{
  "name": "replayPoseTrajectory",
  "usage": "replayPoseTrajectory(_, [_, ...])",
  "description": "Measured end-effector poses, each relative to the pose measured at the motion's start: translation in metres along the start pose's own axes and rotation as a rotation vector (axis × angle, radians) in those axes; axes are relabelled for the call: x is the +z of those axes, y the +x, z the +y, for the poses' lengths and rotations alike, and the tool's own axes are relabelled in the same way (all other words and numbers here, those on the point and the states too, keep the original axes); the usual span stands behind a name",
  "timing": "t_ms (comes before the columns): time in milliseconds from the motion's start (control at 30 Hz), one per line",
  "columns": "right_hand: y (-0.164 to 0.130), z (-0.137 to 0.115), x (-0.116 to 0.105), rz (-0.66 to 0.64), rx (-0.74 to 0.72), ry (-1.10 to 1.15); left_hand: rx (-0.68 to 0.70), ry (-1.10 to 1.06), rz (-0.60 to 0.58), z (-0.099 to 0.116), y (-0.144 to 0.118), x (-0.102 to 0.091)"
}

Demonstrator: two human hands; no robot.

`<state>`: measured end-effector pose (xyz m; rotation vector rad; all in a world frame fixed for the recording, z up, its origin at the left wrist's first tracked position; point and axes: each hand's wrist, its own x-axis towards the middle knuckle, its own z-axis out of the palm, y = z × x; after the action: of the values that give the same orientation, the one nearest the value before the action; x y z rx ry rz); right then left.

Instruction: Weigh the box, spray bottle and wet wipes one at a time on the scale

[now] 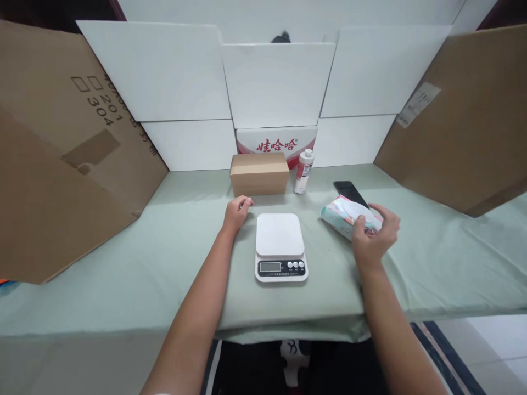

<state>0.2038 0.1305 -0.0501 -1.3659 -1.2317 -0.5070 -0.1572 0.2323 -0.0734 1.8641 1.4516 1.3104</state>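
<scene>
A white kitchen scale (280, 236) lies flat before me, with a dark display and several buttons along its front. To its left my left hand (237, 212) rests on the cloth with curled fingers and nothing visible in them, just in front of a plain brown cardboard box (259, 181). On the other side my right hand (377, 230) grips the near right end of a pack of wet wipes (340, 215), thumb on the near side and fingers over the far side. The pack is pale blue and pink with a white lid and looks slightly tilted.
A black phone (349, 192) lies behind the wipes. Beside the brown box stands a white and red bottle (303, 171). White panels (278, 82) and a printed carton (276, 140) close off the back. Large cardboard sheets flank the green tablecloth (173, 241).
</scene>
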Motion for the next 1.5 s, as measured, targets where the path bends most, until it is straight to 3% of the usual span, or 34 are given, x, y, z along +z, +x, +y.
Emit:
replayPoseTrajectory(100, [0.001, 0.018, -0.003, -0.013, 0.236, -0.122, -0.002, -0.006, -0.002, 0.001, 0.0, 0.0])
replayPoseTrajectory(200, [0.001, 0.029, -0.001, -0.119, 0.464, -0.064, 0.0, -0.015, -0.003, 0.002, 0.0, -0.001])
replayPoseTrajectory(267, [0.001, 0.034, -0.001, -0.206, 0.537, -0.009, 0.001, -0.018, -0.005, 0.002, 0.0, -0.001])
replayPoseTrajectory(433, [0.002, 0.047, -0.012, -0.473, 0.518, 0.084, 0.008, -0.005, -0.014, 0.001, 0.0, 0.0])
replayPoseTrajectory(567, [-0.003, 0.065, -0.028, -0.648, 0.375, 0.128, 0.011, 0.022, -0.024, 0.005, -0.001, 0.0])
replayPoseTrajectory(633, [-0.007, 0.072, -0.032, -0.647, 0.337, 0.116, 0.043, 0.026, -0.027, 0.014, -0.002, 0.0])
replayPoseTrajectory(733, [-0.012, 0.077, -0.03, -0.591, 0.404, 0.045, 0.116, -0.024, -0.03, 0.042, -0.003, 0.008])
replayPoseTrajectory(833, [-0.014, 0.078, -0.026, -0.571, 0.415, 0.024, 0.116, -0.118, -0.14, 0.082, 0.0, 0.039])
replayPoseTrajectory(967, [-0.013, 0.079, -0.024, -0.55, 0.364, 0.112, -0.068, -0.2, -0.431, 0.129, 0.017, 0.115])
replayPoseTrajectory(1067, [-0.012, 0.078, -0.025, -0.537, 0.355, 0.131, -0.175, -0.183, -0.586, 0.147, 0.03, 0.168])
replayPoseTrajectory(1167, [-0.011, 0.074, -0.026, -0.504, 0.345, 0.163, -0.228, -0.192, -0.684, 0.154, 0.032, 0.193])
replayPoseTrajectory(1233, [-0.009, 0.069, -0.028, -0.494, 0.347, 0.198, -0.203, -0.233, -0.697, 0.155, 0.027, 0.187])
replayPoseTrajectory(1300, [-0.005, 0.059, -0.031, -0.507, 0.35, 0.261, -0.116, -0.301, -0.666, 0.152, 0.018, 0.165])
replayPoseTrajectory(1400, [0.001, 0.032, -0.028, -0.571, 0.342, 0.426, 0.014, -0.423, -0.543, 0.138, 0.0, 0.112])
replayPoseTrajectory(1500, [0.006, -0.006, -0.008, -0.67, 0.264, 0.649, 0.083, -0.565, -0.376, 0.112, -0.023, 0.056])
